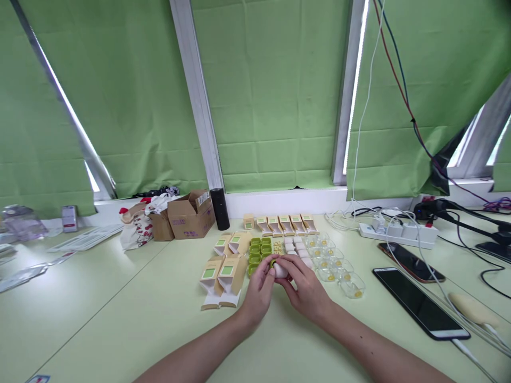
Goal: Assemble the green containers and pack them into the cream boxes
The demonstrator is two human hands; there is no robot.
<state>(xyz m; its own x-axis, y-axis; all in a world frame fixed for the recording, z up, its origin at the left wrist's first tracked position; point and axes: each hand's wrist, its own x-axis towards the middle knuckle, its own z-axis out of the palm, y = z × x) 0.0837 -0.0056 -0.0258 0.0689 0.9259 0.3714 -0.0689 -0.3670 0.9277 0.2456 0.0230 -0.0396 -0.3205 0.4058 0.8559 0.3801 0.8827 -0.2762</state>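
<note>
My left hand (257, 298) and my right hand (307, 292) meet over the table, fingers closed around a small white rounded piece (280, 271) against a green cup (272, 263). Fingers hide much of both, so how they fit together cannot be seen. Just beyond my hands stand rows of green square cups (254, 259), with small yellow pieces (278, 247) beside them. More white pieces (298, 247) lie in rows behind my right hand. Clear plastic covers (335, 261) with yellow spots sit to their right. Left of the cups, open-flapped cartons (225, 274) lie in pairs.
More cartons (286, 225) line the back, near a black cylinder (220, 209) and a brown cardboard box (191, 215). At right are a power strip (399, 234), loose cables and two phones, the nearer phone (419, 300) plugged in. A white keyboard (85, 238) lies far left.
</note>
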